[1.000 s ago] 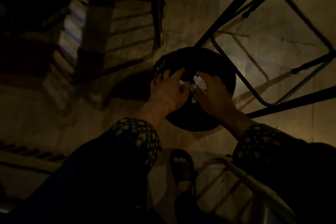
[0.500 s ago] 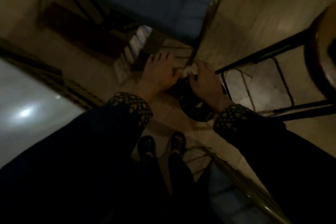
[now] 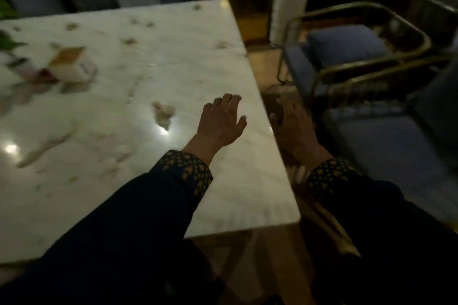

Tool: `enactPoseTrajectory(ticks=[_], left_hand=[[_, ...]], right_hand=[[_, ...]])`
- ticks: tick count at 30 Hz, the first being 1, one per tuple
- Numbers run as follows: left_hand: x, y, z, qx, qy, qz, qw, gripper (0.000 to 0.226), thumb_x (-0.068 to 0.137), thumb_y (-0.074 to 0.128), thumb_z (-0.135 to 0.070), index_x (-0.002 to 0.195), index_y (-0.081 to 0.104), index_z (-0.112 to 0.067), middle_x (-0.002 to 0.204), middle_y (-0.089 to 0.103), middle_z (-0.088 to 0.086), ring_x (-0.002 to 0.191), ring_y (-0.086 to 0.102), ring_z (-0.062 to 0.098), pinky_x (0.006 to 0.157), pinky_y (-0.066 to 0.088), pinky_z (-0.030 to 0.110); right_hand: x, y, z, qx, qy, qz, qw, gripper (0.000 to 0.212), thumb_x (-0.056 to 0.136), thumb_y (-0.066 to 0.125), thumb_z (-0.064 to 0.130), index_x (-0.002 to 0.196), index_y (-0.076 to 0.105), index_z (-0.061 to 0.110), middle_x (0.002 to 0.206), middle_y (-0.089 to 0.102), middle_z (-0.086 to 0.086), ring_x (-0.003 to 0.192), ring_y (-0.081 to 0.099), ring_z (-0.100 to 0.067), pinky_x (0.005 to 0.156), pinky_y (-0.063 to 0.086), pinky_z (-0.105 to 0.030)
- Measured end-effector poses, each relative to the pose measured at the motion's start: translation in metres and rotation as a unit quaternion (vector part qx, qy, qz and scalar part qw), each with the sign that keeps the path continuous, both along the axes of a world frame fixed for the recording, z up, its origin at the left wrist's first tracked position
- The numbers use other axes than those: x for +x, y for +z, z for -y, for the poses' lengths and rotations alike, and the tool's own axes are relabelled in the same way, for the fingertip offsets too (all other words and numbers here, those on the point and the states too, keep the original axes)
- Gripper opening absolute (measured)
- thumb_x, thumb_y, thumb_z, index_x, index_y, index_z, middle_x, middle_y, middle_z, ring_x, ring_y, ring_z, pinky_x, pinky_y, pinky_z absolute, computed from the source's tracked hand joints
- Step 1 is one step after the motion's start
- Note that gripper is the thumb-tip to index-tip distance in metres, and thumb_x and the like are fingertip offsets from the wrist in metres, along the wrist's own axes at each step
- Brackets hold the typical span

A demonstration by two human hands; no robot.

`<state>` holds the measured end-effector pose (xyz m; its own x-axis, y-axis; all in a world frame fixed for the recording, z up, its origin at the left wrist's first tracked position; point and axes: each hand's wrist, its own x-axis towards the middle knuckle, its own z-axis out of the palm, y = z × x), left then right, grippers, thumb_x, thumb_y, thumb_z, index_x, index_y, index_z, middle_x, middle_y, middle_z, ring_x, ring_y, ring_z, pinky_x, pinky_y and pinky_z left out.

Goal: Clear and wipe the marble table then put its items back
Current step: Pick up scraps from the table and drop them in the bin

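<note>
1. The left grip (image 3: 221, 121) hovers spread over the marble tabletop (image 3: 153, 77), holding nothing.
2. The right grip (image 3: 293, 126) is spread beyond the tabletop's edge.
3. A crumpled tissue (image 3: 163, 112) lies left of the left grip; a small box (image 3: 71, 64) is farther left.
4. Blue-cushioned chairs (image 3: 347, 54) stand right of the right grip.

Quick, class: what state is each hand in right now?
Left hand: open, fingers spread over the marble table, holding nothing.
Right hand: open, beside the table's edge, holding nothing.
</note>
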<state>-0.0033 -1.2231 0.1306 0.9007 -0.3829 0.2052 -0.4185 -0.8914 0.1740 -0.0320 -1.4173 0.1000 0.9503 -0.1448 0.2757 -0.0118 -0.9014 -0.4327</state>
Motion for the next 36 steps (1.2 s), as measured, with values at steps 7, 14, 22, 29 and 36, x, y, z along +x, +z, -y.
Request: enactPoseTrajectory(ticks=[7, 14, 22, 29, 36], left_hand=[[-0.03, 0.0, -0.241, 0.027, 0.185, -0.009, 0.982, 0.052, 0.094, 0.046, -0.044, 0.137, 0.04, -0.016, 0.133, 0.048, 0.005, 0.117, 0.05, 0.028, 0.092, 0.04, 0.041], [-0.083, -0.04, -0.432, 0.055, 0.252, -0.101, 0.961, 0.05, 0.095, 0.044, -0.044, 0.137, 0.038, -0.018, 0.134, 0.046, 0.004, 0.117, 0.05, 0.026, 0.093, 0.043, 0.041], [-0.105, -0.072, -0.521, 0.024, 0.277, -0.159, 0.947, 0.047, 0.096, 0.044, -0.043, 0.136, 0.038, -0.018, 0.133, 0.046, 0.004, 0.116, 0.049, 0.027, 0.094, 0.041, 0.041], [-0.107, -0.097, -0.525, -0.01, 0.281, -0.183, 0.942, 0.046, 0.096, 0.046, -0.041, 0.135, 0.04, -0.019, 0.134, 0.046, 0.003, 0.115, 0.05, 0.026, 0.092, 0.039, 0.04], [-0.045, -0.111, -0.523, -0.021, 0.288, -0.167, 0.943, 0.044, 0.094, 0.05, -0.037, 0.132, 0.047, -0.015, 0.13, 0.051, 0.007, 0.111, 0.053, 0.03, 0.087, 0.04, 0.04]], right_hand=[[0.03, 0.016, -0.224, 0.002, 0.18, -0.007, 0.984, 0.047, 0.097, 0.049, 0.036, 0.138, 0.044, 0.015, 0.14, 0.045, -0.009, 0.12, 0.049, -0.033, 0.096, 0.041, -0.044], [0.007, -0.027, -0.383, -0.062, 0.266, -0.076, 0.959, 0.052, 0.098, 0.043, 0.043, 0.144, 0.036, 0.02, 0.15, 0.036, -0.007, 0.131, 0.041, -0.029, 0.105, 0.039, -0.042], [-0.008, -0.076, -0.455, -0.164, 0.277, -0.194, 0.927, 0.064, 0.096, 0.042, 0.051, 0.15, 0.021, 0.024, 0.154, 0.026, -0.008, 0.126, 0.044, -0.032, 0.1, 0.042, -0.043], [0.032, -0.107, -0.475, -0.175, 0.237, -0.245, 0.924, 0.075, 0.096, 0.041, 0.056, 0.154, 0.001, 0.032, 0.161, -0.004, -0.013, 0.128, 0.038, -0.039, 0.095, 0.044, -0.047], [0.08, -0.12, -0.46, -0.079, 0.316, -0.173, 0.93, 0.014, 0.096, 0.049, 0.013, 0.108, 0.057, 0.01, 0.105, 0.052, -0.009, 0.096, 0.05, -0.03, 0.073, 0.044, -0.038]])
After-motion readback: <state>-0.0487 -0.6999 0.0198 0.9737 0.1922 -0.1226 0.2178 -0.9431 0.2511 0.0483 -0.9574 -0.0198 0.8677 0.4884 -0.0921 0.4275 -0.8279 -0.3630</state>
